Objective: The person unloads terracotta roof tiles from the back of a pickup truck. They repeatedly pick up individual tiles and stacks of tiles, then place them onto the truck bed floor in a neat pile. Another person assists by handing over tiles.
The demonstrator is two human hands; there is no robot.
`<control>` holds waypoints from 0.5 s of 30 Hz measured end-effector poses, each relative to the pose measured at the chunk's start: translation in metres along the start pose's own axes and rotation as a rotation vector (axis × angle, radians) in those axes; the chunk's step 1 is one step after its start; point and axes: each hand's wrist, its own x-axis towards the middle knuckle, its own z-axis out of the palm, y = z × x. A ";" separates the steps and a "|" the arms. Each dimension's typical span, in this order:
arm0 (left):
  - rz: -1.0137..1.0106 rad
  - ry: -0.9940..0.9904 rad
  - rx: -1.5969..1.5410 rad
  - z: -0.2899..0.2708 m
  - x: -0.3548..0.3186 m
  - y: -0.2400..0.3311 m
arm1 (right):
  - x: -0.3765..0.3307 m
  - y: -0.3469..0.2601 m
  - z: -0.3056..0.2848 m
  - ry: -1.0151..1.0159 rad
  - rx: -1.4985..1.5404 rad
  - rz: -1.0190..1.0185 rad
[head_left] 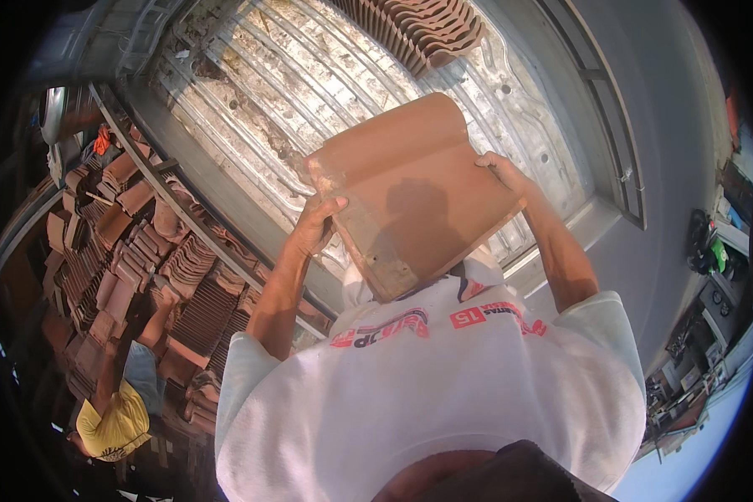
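Both hands grip 1 clay roof tile (414, 197) by opposite edges: left hand (316, 224) fingers curled round its left rim, right hand (500, 171) seemingly pinching the right corner, above the open metal truck bed (293, 92) with stacked tiles (422, 29) at its far end

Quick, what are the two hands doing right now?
Left hand: closed on the left edge of the clay roof tile.
Right hand: closed on the tile's right edge.

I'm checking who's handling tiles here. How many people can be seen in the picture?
2: a person in a white shirt at centre, lifting a clay tile; a person in a yellow shirt lower left beside the tile stacks. Others may be hidden.
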 end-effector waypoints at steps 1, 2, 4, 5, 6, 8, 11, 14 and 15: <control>0.010 0.030 -0.029 0.009 0.012 -0.006 | 0.002 -0.011 -0.015 -0.039 0.034 0.070; -0.031 0.046 -0.053 0.017 0.020 -0.010 | 0.010 -0.010 -0.035 -0.060 0.109 0.032; -0.053 0.066 -0.122 0.045 0.056 -0.017 | 0.029 -0.027 -0.089 -0.102 0.197 -0.068; 0.018 0.132 -0.117 0.059 0.088 -0.026 | 0.030 -0.059 -0.113 -0.121 0.177 -0.084; 0.057 0.205 -0.095 0.069 0.114 -0.042 | 0.029 -0.071 -0.133 -0.142 0.191 -0.090; -0.100 0.301 -0.181 0.097 0.131 -0.051 | 0.039 -0.070 -0.181 -0.167 0.274 -0.042; -0.158 0.410 -0.205 0.140 0.192 -0.069 | 0.077 -0.089 -0.222 0.123 0.229 -0.182; -0.139 0.427 -0.163 0.173 0.261 -0.086 | 0.140 -0.099 -0.275 0.335 0.190 -0.237; -0.135 0.506 -0.205 0.177 0.289 -0.107 | 0.147 -0.109 -0.275 0.288 0.167 -0.238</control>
